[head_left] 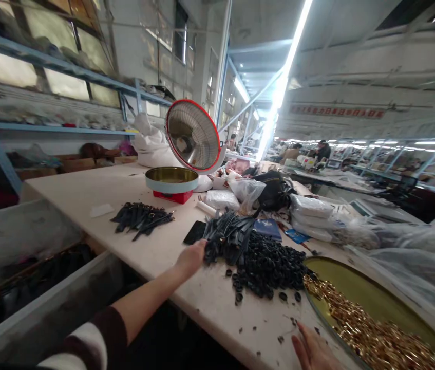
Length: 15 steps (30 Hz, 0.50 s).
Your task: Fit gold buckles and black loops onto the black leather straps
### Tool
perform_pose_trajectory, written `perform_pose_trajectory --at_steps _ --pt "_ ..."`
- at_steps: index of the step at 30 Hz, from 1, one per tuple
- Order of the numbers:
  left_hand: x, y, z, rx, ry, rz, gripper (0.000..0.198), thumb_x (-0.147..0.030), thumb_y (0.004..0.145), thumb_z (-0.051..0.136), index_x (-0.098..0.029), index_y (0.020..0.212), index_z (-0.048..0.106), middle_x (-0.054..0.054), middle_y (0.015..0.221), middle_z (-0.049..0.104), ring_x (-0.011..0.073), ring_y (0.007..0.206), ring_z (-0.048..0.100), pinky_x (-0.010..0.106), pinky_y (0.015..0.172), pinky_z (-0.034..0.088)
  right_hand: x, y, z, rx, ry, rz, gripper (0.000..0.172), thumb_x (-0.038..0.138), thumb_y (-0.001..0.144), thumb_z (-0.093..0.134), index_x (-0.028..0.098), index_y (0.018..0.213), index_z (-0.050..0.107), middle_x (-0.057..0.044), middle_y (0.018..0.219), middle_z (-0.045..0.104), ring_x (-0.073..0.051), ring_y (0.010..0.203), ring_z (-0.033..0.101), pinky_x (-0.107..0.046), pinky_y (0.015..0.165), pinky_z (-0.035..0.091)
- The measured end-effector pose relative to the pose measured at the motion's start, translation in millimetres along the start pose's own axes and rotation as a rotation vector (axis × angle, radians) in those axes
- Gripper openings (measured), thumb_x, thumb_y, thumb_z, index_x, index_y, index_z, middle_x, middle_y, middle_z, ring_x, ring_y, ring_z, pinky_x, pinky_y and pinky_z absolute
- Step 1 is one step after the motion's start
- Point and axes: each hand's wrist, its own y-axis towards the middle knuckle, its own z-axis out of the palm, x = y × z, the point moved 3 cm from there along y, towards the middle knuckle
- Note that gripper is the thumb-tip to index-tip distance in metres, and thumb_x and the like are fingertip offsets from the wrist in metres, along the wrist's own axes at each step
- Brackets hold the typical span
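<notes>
My left hand point(191, 261) is at the near left end of a pile of black straps point(232, 228). Its fingers are closed on the end of a black strap point(210, 253), partly hidden and slightly blurred. Beside these straps lies a heap of small black loops point(273, 264). At the bottom of the view, my right hand point(313, 349) is low over the table edge, thumb and forefinger apart, with nothing visible between them. Right of it, a large round tray point(371, 288) holds many gold-coloured metal pieces point(363, 326). Small dark bits lie scattered near the fingers.
Another bunch of black straps point(140, 218) lies farther left on the table point(71, 192). A round tin point(171, 180) sits on a red base, below a red-rimmed dish heater point(193, 134). A dark phone-like slab point(194, 233), plastic-wrapped packs point(311, 208) and bins point(43, 303) surround the work area.
</notes>
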Motion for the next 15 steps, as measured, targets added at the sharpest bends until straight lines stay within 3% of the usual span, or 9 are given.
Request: perform_pose_trajectory --at_steps 3,5,7,9,11,12,15 --pt "76.9 25.2 -20.6 -0.066 0.079 -0.191 0.031 -0.013 0.088 0.023 -0.013 0.113 0.041 0.015 0.105 0.057 0.0214 0.092 0.058 0.031 0.075 0.043 4.4 3.6 -0.7 -0.032 -0.059 -0.071 0.051 0.056 0.078 0.039 0.018 0.096 0.067 -0.012 0.102 0.067 -0.027 0.093 0.062 -0.037 0.078 0.053" --pt "117.5 37.8 -21.3 -0.085 0.127 -0.281 0.032 -0.019 0.085 0.031 -0.009 0.113 0.041 0.019 0.106 0.056 0.027 0.091 0.058 0.037 0.074 0.044 10.9 5.5 -5.7 -0.074 -0.098 -0.099 0.044 0.053 0.079 0.043 0.02 0.094 0.068 -0.009 0.099 0.068 -0.026 0.09 0.064 -0.034 0.075 0.055" --pt "145.3 48.5 -12.5 -0.09 0.156 -0.303 0.032 -0.028 0.082 0.038 -0.011 0.107 0.047 0.017 0.104 0.058 0.0293 0.091 0.057 0.039 0.073 0.043 17.2 6.7 -11.4 -0.125 -0.138 -0.107 0.039 0.049 0.079 0.046 0.021 0.093 0.068 -0.008 0.096 0.069 -0.025 0.087 0.065 -0.033 0.073 0.055" --pt "157.2 60.7 -0.4 -0.109 0.175 -0.289 0.03 -0.033 0.082 0.035 -0.013 0.099 0.051 0.012 0.102 0.06 0.0297 0.093 0.055 0.041 0.076 0.042 22.1 7.8 -15.7 -0.158 -0.166 -0.112 0.035 0.046 0.079 0.049 0.022 0.094 0.068 -0.008 0.096 0.069 -0.024 0.087 0.065 -0.032 0.072 0.056" --pt "147.1 76.4 7.4 -0.199 0.19 -0.22 0.033 -0.033 0.084 0.031 -0.015 0.105 0.048 0.01 0.114 0.055 0.0311 0.106 0.048 0.042 0.084 0.039 25.2 9.1 -17.7 -0.166 -0.184 -0.118 0.032 0.043 0.078 0.051 0.023 0.096 0.067 -0.007 0.097 0.069 -0.023 0.087 0.065 -0.032 0.072 0.055" --pt "132.0 85.1 9.1 -0.253 0.173 -0.14 0.034 -0.032 0.084 0.03 -0.016 0.108 0.046 0.009 0.12 0.052 0.0306 0.113 0.042 0.042 0.089 0.036 26.4 10.0 -17.8 -0.164 -0.191 -0.125 0.031 0.042 0.078 0.052 0.023 0.096 0.067 -0.006 0.096 0.069 -0.023 0.086 0.065 -0.031 0.072 0.056" --pt "48.6 106.5 5.0 -0.412 -0.003 0.241 0.036 -0.032 0.084 0.034 -0.018 0.114 0.045 0.006 0.127 0.047 0.0253 0.12 0.036 0.038 0.1 0.029 28.6 12.8 -16.4 -0.188 -0.205 -0.071 0.029 0.041 0.075 0.055 0.024 0.093 0.068 -0.006 0.093 0.07 -0.024 0.082 0.066 -0.033 0.069 0.056"
